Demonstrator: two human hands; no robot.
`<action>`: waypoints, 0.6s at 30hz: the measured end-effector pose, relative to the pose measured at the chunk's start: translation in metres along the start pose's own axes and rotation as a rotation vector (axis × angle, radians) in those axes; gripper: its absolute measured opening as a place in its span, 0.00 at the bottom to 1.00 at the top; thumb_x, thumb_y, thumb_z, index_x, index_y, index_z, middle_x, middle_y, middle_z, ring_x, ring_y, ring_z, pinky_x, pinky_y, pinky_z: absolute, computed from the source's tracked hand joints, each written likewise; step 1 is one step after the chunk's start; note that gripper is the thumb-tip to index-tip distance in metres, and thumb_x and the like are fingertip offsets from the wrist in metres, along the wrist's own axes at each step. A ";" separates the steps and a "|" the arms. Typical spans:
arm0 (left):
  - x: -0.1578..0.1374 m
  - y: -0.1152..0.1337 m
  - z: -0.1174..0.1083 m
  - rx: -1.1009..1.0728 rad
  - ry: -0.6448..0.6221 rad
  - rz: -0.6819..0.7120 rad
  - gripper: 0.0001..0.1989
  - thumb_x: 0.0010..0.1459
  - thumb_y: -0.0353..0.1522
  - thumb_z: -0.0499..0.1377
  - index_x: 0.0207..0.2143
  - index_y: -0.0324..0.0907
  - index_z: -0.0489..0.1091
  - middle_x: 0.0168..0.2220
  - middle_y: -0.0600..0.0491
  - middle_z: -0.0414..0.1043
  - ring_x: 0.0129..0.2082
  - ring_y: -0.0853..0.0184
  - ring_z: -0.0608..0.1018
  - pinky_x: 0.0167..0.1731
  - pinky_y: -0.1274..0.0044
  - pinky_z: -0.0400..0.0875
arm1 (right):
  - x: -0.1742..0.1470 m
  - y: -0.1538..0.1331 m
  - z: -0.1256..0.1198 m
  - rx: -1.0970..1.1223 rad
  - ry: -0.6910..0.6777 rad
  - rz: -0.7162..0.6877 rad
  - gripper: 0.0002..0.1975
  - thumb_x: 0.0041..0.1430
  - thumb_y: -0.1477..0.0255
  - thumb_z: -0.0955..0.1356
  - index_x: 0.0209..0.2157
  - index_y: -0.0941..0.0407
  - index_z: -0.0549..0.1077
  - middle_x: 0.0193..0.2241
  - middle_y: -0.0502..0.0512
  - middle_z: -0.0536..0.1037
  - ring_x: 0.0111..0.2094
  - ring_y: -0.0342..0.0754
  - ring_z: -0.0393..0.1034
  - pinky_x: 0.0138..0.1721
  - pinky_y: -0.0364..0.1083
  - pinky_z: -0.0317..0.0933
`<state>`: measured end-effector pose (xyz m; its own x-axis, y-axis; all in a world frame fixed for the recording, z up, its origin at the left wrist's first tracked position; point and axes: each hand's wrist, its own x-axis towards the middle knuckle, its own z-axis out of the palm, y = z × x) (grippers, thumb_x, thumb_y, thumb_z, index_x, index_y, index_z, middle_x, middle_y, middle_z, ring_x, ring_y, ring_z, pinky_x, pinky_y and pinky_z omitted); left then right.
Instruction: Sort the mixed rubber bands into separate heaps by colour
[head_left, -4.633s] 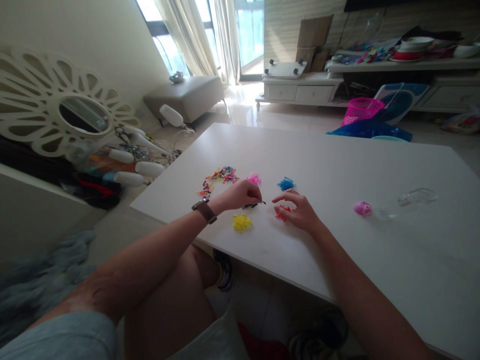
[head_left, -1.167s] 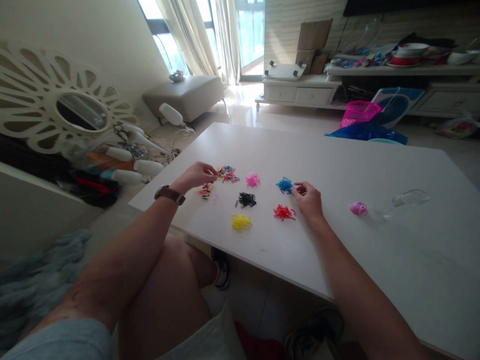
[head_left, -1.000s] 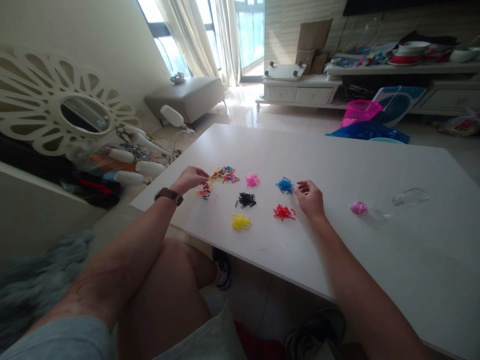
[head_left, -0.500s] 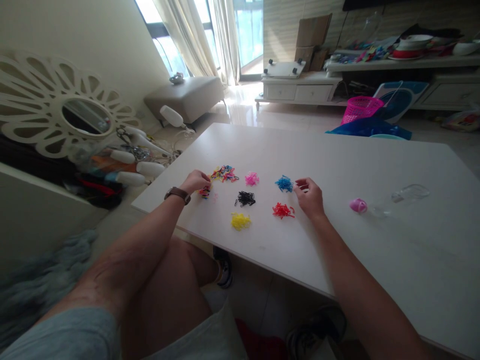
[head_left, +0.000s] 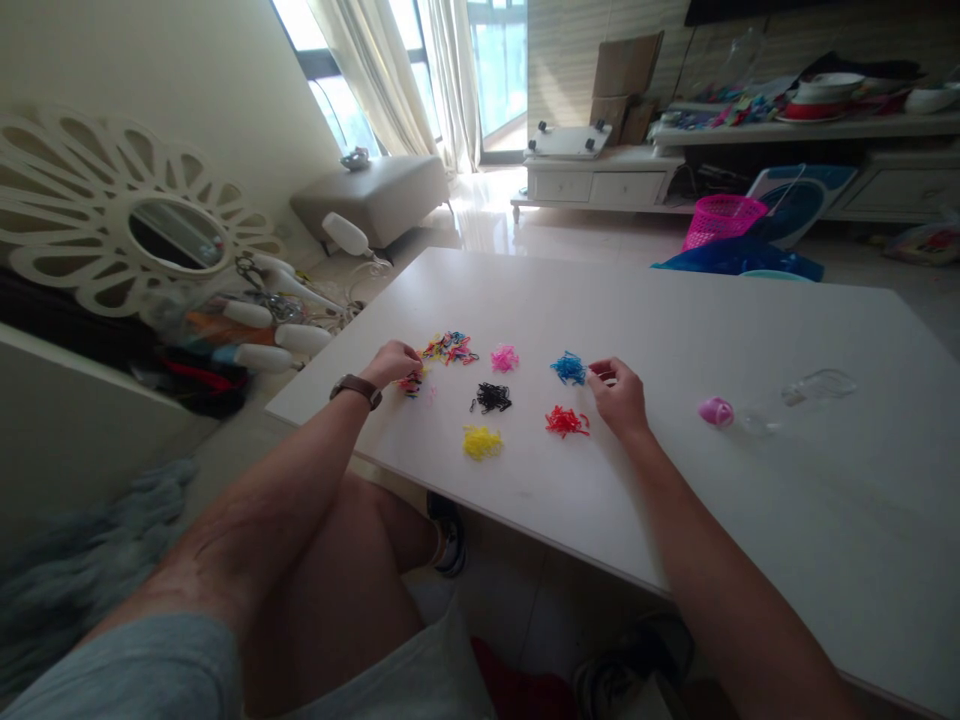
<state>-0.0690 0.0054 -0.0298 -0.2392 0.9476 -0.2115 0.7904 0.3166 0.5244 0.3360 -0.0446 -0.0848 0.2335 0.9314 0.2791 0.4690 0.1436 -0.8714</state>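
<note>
Head view, with the clock centred on the black pile of small pieces (head_left: 493, 398) on the white table (head_left: 540, 300). Nearest, at 6 o'clock, are the person's pale shorts (head_left: 412, 670), then the yellow pile (head_left: 482, 442) on the table. The red pile (head_left: 567, 421) lies between 3 and 4 o'clock. At 3 o'clock the right hand (head_left: 617, 391) has thumb and forefinger close together, just beside the blue pile (head_left: 568, 368); I cannot tell whether it pinches a piece. Between 9 and 10 o'clock the left hand (head_left: 394, 363), wearing a watch (head_left: 360, 387), has its fingers bunched and lowered over a small mixed pile (head_left: 411, 384); its grip is too small to make out. The pink pile (head_left: 505, 358) sits past 12, and the larger mixed pile (head_left: 450, 348) near 11. Well off at 3 o'clock lie a round purple thing (head_left: 715, 411) and a clear container (head_left: 819, 387). Beyond the table are a pink basket (head_left: 724, 220) near 2, a low bench (head_left: 375, 195) near 11 and pale curtains (head_left: 454, 80) towards 12.
</note>
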 end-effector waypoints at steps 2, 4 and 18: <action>0.002 -0.001 -0.001 0.003 0.003 0.006 0.09 0.39 0.30 0.64 0.26 0.37 0.79 0.23 0.50 0.76 0.26 0.66 0.74 0.24 0.79 0.63 | 0.000 -0.001 0.000 -0.001 -0.002 0.003 0.10 0.54 0.63 0.68 0.33 0.55 0.75 0.32 0.57 0.79 0.31 0.50 0.71 0.34 0.49 0.66; 0.004 -0.003 -0.002 0.017 0.015 0.015 0.09 0.40 0.30 0.63 0.27 0.37 0.79 0.25 0.50 0.77 0.27 0.66 0.75 0.24 0.79 0.63 | 0.000 -0.002 0.000 -0.004 -0.008 0.009 0.10 0.53 0.63 0.68 0.32 0.55 0.75 0.32 0.56 0.79 0.31 0.50 0.71 0.33 0.49 0.66; 0.002 -0.004 -0.006 0.044 0.000 -0.016 0.08 0.35 0.29 0.69 0.23 0.38 0.78 0.22 0.50 0.76 0.26 0.66 0.75 0.25 0.79 0.65 | -0.001 0.000 0.000 -0.011 -0.028 0.006 0.09 0.52 0.64 0.68 0.30 0.55 0.76 0.31 0.55 0.79 0.30 0.50 0.71 0.34 0.49 0.65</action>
<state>-0.0760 0.0058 -0.0278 -0.2526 0.9423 -0.2196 0.8106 0.3300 0.4837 0.3355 -0.0453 -0.0853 0.2120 0.9413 0.2626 0.4775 0.1347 -0.8683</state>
